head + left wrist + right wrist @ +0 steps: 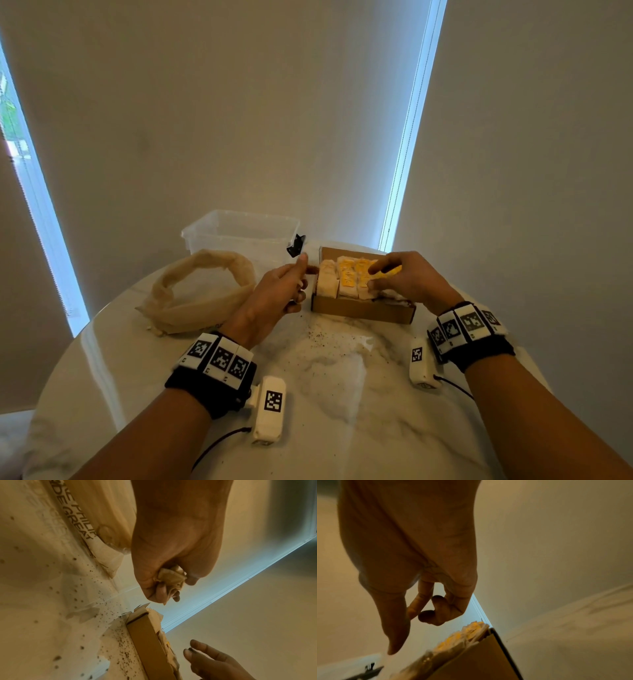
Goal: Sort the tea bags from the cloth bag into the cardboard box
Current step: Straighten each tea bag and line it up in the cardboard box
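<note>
A shallow cardboard box [359, 310] stands on the marble table [342, 394], with rows of tea bags [346, 281] with yellow tags inside. The beige cloth bag [202, 294] lies open to its left. My left hand [296, 291] hovers by the box's left edge; in the left wrist view its curled fingers [154, 588] grip a crumpled tea bag [171, 578]. My right hand [376, 275] is over the box, thumb and index finger pinching a yellow tea bag tag [390, 271]. In the right wrist view the thumb meets the index finger [414, 608] and the tag is hidden.
A clear plastic tub [239, 233] stands behind the cloth bag, with a small black clip [296, 245] at its right corner. Loose tea specks [329, 339] are scattered in front of the box. The round table ends close behind the box, against window blinds.
</note>
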Available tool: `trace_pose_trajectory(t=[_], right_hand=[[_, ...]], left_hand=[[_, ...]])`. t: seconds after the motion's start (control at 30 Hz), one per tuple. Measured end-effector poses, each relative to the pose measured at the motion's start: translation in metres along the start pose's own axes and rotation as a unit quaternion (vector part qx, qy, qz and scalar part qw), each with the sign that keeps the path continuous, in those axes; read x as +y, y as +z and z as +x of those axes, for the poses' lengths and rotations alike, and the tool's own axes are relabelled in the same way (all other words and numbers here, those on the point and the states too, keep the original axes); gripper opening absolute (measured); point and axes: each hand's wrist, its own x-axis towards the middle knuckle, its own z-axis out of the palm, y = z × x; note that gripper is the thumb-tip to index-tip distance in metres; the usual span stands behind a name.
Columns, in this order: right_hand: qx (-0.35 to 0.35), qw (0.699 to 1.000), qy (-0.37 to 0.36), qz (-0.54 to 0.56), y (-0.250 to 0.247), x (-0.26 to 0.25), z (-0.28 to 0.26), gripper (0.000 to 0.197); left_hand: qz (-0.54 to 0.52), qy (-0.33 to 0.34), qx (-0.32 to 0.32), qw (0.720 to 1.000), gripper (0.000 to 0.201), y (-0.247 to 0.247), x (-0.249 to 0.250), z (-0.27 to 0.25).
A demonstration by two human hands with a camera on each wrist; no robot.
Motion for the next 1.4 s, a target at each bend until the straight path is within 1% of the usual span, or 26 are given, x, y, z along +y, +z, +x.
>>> trace_pose_trajectory(t=[0.07,0.1,0.13,0.17,0.23,0.3,0.33,0.47,0.53,0.6,0.63,0.7,0.77,0.83,0.9,0.93,0.97,1.03,1.1,1.17,1.23,1.3,1.4], right_hand=[[0.026,0.997,-0.01,0.073,0.003,-0.006,-0.006,0.019],[0.027,0.993,-0.012,0.11,0.007,-0.013,-0.01,0.019],[0.013,0.99,-0.011,0.136,0.012,-0.02,-0.014,0.021],[-0.015,0.989,-0.013,0.147,0.02,-0.028,-0.019,0.024],[-0.085,0.986,-0.019,0.145,0.037,-0.041,-0.026,0.032],[-0.125,0.979,-0.021,0.162,0.05,-0.048,-0.031,0.033],[-0.128,0.978,-0.028,0.163,0.054,-0.049,-0.032,0.032],[-0.098,0.982,-0.073,0.143,0.056,-0.049,-0.035,0.033],[-0.107,0.981,-0.096,0.131,0.056,-0.046,-0.037,0.035],[-0.121,0.979,-0.11,0.122,0.059,-0.044,-0.039,0.032],[-0.116,0.98,-0.111,0.121,0.061,-0.043,-0.038,0.027],[-0.087,0.982,-0.106,0.132,0.064,-0.043,-0.037,0.017],[-0.058,0.978,-0.094,0.177,0.061,-0.042,-0.036,0.012],[-0.033,0.969,-0.071,0.235,0.058,-0.039,-0.035,0.014],[-0.012,0.962,-0.043,0.268,0.056,-0.032,-0.034,0.017],[-0.006,0.96,-0.03,0.277,0.055,-0.03,-0.034,0.019],[-0.002,0.96,-0.02,0.28,0.055,-0.027,-0.034,0.022],[-0.001,0.963,-0.014,0.27,0.054,-0.026,-0.034,0.026],[-0.005,0.967,-0.015,0.255,0.053,-0.026,-0.034,0.023],[-0.02,0.969,-0.014,0.246,0.053,-0.028,-0.034,0.02],[-0.042,0.968,-0.009,0.246,0.053,-0.028,-0.035,0.019],[-0.061,0.966,-0.013,0.251,0.052,-0.029,-0.036,0.019],[-0.082,0.956,-0.024,0.282,0.052,-0.029,-0.037,0.018]], left_hand=[[-0.035,-0.02,-0.013,0.999,0.06,0.003,0.003,0.0],[-0.056,-0.027,-0.021,0.998,0.065,0.004,0.005,-0.001],[-0.072,-0.032,-0.028,0.996,0.068,0.005,0.006,-0.003],[-0.08,-0.033,-0.036,0.996,0.07,0.005,0.007,-0.005],[-0.083,-0.027,-0.05,0.995,0.074,0.005,0.008,-0.008],[-0.078,-0.026,-0.063,0.995,0.08,0.004,0.007,-0.008],[-0.071,-0.027,-0.067,0.995,0.083,0.004,0.007,-0.008],[-0.047,-0.031,-0.082,0.995,0.097,0.003,0.003,-0.005],[-0.053,-0.031,-0.091,0.994,0.099,0.003,0.001,-0.004],[-0.054,-0.031,-0.099,0.993,0.093,0.004,0.0,-0.004],[-0.049,-0.03,-0.103,0.993,0.088,0.005,0.0,-0.003],[-0.028,-0.032,-0.107,0.993,0.082,0.006,-0.002,-0.002],[-0.001,-0.033,-0.085,0.996,0.079,0.007,-0.005,-0.001],[0.028,-0.024,-0.044,0.998,0.068,0.005,-0.006,0.001],[0.04,-0.021,-0.019,0.999,0.055,0.001,-0.008,0.004],[0.035,-0.025,-0.014,0.999,0.053,-0.003,-0.009,0.007],[0.024,-0.029,-0.018,0.999,0.055,-0.005,-0.009,0.008],[0.008,-0.036,-0.034,0.999,0.067,-0.006,-0.006,0.008],[0.025,-0.006,-0.025,0.999,0.069,-0.004,-0.005,0.004],[0.073,0.027,-0.016,0.997,0.062,0.0,-0.004,-0.002],[0.117,0.046,-0.032,0.992,0.054,0.001,-0.007,-0.006],[0.14,0.046,-0.039,0.988,0.05,0.0,-0.008,-0.008],[0.118,0.031,-0.055,0.991,0.048,-0.001,-0.004,-0.009]])
